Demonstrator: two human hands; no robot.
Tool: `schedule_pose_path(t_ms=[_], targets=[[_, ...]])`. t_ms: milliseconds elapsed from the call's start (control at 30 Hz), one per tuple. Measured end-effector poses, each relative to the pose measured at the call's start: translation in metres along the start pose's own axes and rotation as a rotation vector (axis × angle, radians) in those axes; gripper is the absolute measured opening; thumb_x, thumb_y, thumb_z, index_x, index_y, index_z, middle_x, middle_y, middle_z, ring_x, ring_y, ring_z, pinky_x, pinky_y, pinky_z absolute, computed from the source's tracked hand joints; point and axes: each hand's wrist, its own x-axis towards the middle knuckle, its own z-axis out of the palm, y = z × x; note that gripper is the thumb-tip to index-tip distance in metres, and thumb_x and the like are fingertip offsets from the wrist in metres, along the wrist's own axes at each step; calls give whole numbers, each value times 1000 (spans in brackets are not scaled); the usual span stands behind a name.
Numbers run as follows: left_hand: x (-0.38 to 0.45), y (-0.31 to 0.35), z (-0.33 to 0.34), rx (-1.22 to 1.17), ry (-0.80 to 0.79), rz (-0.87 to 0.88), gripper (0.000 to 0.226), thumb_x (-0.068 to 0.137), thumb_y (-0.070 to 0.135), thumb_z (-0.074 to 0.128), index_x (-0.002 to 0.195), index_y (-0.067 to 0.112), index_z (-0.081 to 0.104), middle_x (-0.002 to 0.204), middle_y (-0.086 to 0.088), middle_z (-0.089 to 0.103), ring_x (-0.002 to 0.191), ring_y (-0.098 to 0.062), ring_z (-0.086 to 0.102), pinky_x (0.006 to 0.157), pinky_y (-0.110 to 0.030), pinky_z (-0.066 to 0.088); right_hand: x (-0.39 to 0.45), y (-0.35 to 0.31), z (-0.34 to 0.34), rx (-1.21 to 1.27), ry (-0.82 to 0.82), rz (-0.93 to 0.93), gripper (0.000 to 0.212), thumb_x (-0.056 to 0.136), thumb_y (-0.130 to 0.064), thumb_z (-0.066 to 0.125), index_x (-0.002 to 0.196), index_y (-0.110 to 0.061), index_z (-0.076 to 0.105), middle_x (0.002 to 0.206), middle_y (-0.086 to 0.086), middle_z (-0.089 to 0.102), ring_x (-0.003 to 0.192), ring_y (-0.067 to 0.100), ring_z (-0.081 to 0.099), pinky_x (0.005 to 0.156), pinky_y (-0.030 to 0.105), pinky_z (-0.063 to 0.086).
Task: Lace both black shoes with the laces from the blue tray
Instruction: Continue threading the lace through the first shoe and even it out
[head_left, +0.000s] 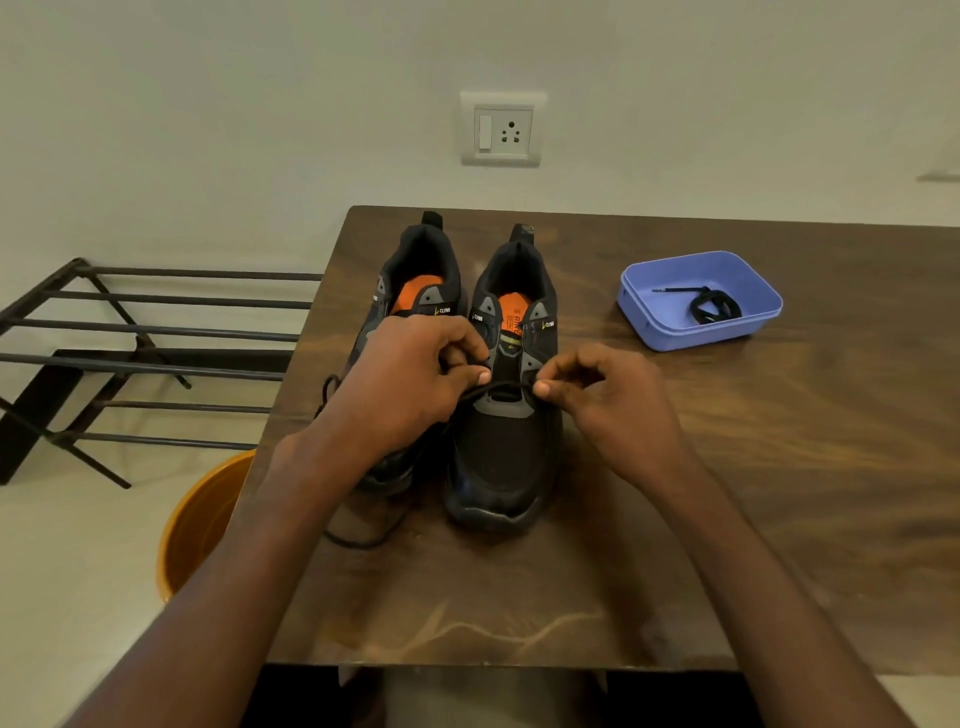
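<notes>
- The left hand (410, 384) pinches a black lace (498, 387) between thumb and fingers, at the left side of the right-hand shoe (506, 395).
- The right hand (602, 400) pinches the same lace at the shoe's right side, thumb against curled fingers.
- Between the two hands the lace lies stretched across the lowest eyelets, just above the toe; it looks threaded through that bottom pair, though the fingers hide the holes themselves.
- The loose end of the lace trails off to the left, under the left wrist, and loops on the table (727, 493) near the left-hand shoe's toe.
- The left-hand shoe (415, 275) stands just beside the first, touching or nearly so, with no lace visible in its upper eyelets; its front is hidden behind the left hand.
- Farther right, well apart from the shoes, the blue tray (649, 317) holds a second lace (711, 306), coiled and untouched.
- My judgement: the task is at an early stage. One shoe has only its first crossing begun, all rows above it are open, and the other shoe and the lace in the tray are still to do.
</notes>
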Motion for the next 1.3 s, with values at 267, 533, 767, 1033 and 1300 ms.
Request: schedule_pose_path(t_ms=[267,533,767,1033,1300], targets=[[2,-4,-4,81,-33,64,9,95,16,73,100,23,76,93,13,74,87,0,67,82,-16,52,8,16,-20,299,435,180,15,106,-15,53,102,-11,68,90,1,74,79,6,74,81,27,57],[0,-6,-3,-11,-38,34,6,96,15,71,98,20,73,88,8,72,68,3,65,56,-16,53,2,9,-10,-170,285,-141,23,93,-24,73,115,-24,69,118,-8,64,109,4,58,96,22,46],[-3,-4,-5,-103,-85,-19,3,100,15,67,99,18,68,91,0,71,42,-11,61,43,-18,48,1,6,0,-70,129,-86,18,95,-9,70,90,-26,71,90,-15,70,89,0,64,81,23,53],[-2,-6,-4,-68,-86,2,6,99,11,67,94,16,66,83,-3,69,49,-6,61,47,-14,47,6,29,-20,-132,533,-16,17,92,-12,69,104,-24,72,111,-3,66,93,0,55,90,25,50],[-1,-7,-3,-52,-85,35,6,98,11,69,95,16,68,82,5,68,64,4,62,57,-9,47,0,5,2,-83,105,-109,13,93,-14,74,95,-27,75,95,-11,72,91,1,64,81,19,51]])
